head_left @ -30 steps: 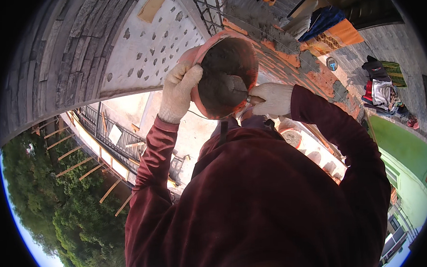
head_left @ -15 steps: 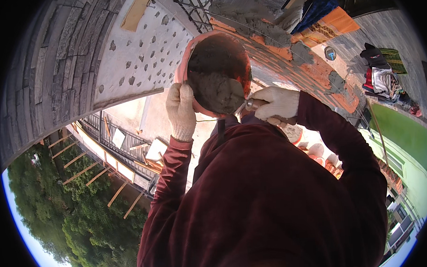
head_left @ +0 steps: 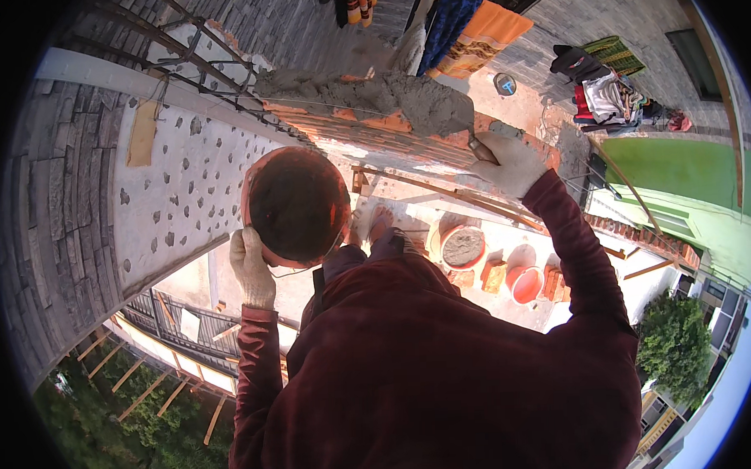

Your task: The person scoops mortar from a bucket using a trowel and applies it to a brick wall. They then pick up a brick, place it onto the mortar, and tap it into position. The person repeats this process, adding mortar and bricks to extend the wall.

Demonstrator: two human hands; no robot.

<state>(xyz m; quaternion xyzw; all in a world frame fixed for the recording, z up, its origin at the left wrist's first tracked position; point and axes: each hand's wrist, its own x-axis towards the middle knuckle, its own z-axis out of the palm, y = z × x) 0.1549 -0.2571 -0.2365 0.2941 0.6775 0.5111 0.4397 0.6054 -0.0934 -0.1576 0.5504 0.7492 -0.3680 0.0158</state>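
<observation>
My left hand (head_left: 251, 268), in a cream knit glove, grips the rim of a reddish-orange bucket (head_left: 339, 213). Dark grey mortar (head_left: 296, 206) lies inside it. Out to the right, my gloved right hand (head_left: 511, 164) is closed around the handle of a trowel (head_left: 483, 152). Its blade is at the mortar bed (head_left: 441, 106) on top of a brick wall (head_left: 347, 135); most of the blade cannot be made out. Wet grey mortar covers much of the wall's top, with orange brick showing in places.
Steel reinforcing bars (head_left: 189, 57) stick out at the wall's left end. Below are a tub of grey mix (head_left: 463, 248), a red bucket (head_left: 527, 285) and loose bricks (head_left: 493, 275). A wooden beam (head_left: 448, 192) runs beside the wall. Cloths (head_left: 480, 39) hang beyond it.
My right hand has carried the trowel from the bucket, where it was in the mortar, out to the right onto the wall top. The bucket is now lower and further left in view.
</observation>
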